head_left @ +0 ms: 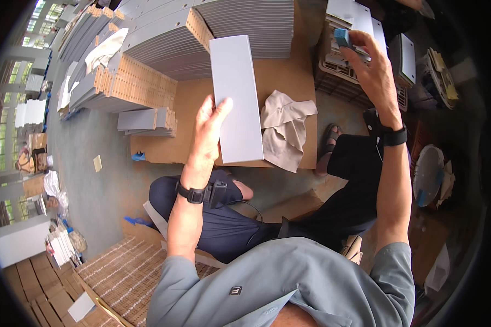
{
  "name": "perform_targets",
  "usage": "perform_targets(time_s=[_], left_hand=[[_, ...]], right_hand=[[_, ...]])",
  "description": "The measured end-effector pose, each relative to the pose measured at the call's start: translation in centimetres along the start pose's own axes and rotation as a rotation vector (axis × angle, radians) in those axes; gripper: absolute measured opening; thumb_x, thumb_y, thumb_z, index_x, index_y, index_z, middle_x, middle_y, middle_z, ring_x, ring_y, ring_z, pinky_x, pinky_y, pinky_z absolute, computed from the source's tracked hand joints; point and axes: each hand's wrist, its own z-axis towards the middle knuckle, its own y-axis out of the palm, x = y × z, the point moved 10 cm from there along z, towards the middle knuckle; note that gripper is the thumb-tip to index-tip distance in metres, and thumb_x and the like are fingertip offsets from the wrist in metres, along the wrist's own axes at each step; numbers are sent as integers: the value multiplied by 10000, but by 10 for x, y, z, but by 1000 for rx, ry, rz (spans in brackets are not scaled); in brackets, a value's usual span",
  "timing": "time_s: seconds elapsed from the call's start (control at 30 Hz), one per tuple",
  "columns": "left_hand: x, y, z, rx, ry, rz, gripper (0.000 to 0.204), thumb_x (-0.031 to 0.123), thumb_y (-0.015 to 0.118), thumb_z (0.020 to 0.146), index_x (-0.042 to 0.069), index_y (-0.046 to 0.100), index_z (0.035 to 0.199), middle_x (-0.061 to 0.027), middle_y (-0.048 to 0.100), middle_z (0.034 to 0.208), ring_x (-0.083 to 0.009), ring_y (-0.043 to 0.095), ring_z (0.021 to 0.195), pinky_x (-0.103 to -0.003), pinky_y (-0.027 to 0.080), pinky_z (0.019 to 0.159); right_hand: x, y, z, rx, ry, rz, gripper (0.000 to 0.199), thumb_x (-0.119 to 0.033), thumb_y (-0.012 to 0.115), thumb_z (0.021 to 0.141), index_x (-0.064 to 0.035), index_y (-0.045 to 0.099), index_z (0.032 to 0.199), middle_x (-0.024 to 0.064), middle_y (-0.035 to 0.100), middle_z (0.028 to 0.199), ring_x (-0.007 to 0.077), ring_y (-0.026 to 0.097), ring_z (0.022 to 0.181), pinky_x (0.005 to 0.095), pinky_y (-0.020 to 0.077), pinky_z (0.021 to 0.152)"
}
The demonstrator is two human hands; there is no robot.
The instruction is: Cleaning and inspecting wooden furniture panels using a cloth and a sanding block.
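Note:
My left hand (208, 131) grips the lower left edge of a long grey rectangular panel (236, 92) and holds it upright in front of me. My right hand (372, 65) is raised at the upper right and pinches a small blue block (342, 37) between its fingers. The two hands are well apart. Both wrists carry black bands. I sit with my knees bent, in dark trousers.
Tall stacks of grey panels with tan cut edges (147, 60) rest on a brown board (281, 82). A crumpled beige cloth (285, 128) lies on that board. A crate of white pieces (354, 32) stands at the right. Cardboard sheets (120, 272) lie at the lower left.

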Motion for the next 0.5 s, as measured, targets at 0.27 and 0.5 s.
perform_targets(time_s=[0.27,0.5], left_hand=[[5,-35,-4,189,42,-43,243,130,633,1034,36,613,1258,-34,684,1138,-98,664,994,-280,567,843],[12,-39,-2,215,140,-37,300,157,632,1022,38,621,1297,-46,693,1179,-145,660,1063,-320,543,928]], right_hand=[[0,14,-8,-81,32,-9,317,-129,727,926,-37,653,1220,124,703,1128,274,670,1095,382,516,960],[-11,13,-8,-104,-9,-4,311,-108,717,932,-21,641,1221,124,703,1126,279,672,1088,386,508,983]])
